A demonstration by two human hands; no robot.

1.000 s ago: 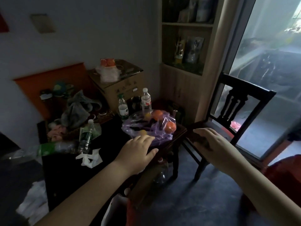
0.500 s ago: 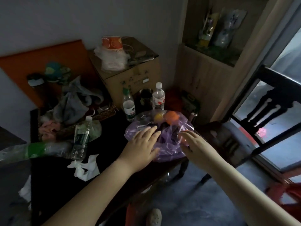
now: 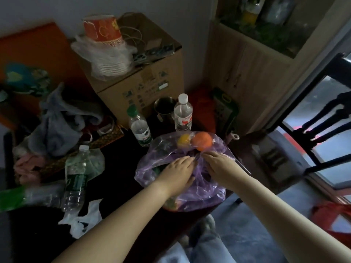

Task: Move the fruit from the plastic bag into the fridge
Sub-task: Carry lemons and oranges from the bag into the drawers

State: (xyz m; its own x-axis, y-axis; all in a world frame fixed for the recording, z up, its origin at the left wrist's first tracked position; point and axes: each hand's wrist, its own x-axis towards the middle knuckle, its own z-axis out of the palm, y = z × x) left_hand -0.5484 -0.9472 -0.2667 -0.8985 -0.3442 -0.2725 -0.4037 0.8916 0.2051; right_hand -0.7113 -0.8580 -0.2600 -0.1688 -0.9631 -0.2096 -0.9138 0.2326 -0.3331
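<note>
Lying at the near right edge of the dark table [image 3: 117, 168], the translucent purple plastic bag [image 3: 199, 194] is seen holding a round orange fruit [image 3: 201, 141] and a smaller yellow fruit [image 3: 183, 140] at its far side. The left hand [image 3: 177, 172] is laid flat on it, fingers straight; whether the right hand [image 3: 220, 165] pinches its bunched mouth cannot be told. Labels on the green-capped clear bottle [image 3: 139, 128] and white-capped clear bottle [image 3: 183, 114] beyond are unreadable.

Both arms outstretched, left hand [image 3: 178, 172] and right hand [image 3: 221, 165] palm-down side by side, fingers [image 3: 187, 160] angled toward each other
</note>
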